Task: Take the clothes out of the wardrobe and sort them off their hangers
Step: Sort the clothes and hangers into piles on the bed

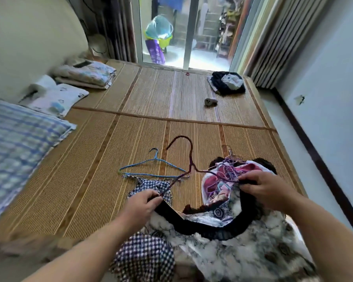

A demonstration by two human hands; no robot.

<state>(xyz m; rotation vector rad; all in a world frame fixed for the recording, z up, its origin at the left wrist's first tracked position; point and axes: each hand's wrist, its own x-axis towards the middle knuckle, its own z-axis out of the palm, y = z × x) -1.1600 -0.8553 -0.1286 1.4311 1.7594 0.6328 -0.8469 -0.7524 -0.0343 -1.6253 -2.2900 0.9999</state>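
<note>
A white patterned garment (243, 253) with a black ribbed neckline (204, 226) lies at the near edge of the straw mat. My left hand (140, 204) grips the neckline's left side, my right hand (267, 188) grips its right side. A dark maroon hanger (189, 157) rises from the neckline, its hook lying on the mat. A blue wire hanger (151, 167) rests to the left. A checked garment (147, 255) lies under my left arm. A pink and purple patterned garment (218, 186) sits between my hands, with more wire hangers (231, 157) behind it.
The straw mat (102, 151) covers the bed. A blue checked pillow (18, 143), a white pillow (57, 98) and folded bedding (86, 75) line the left side. A dark clothes pile (227, 82) and a small grey object (210, 101) lie far right. A glass door (183, 31) stands behind.
</note>
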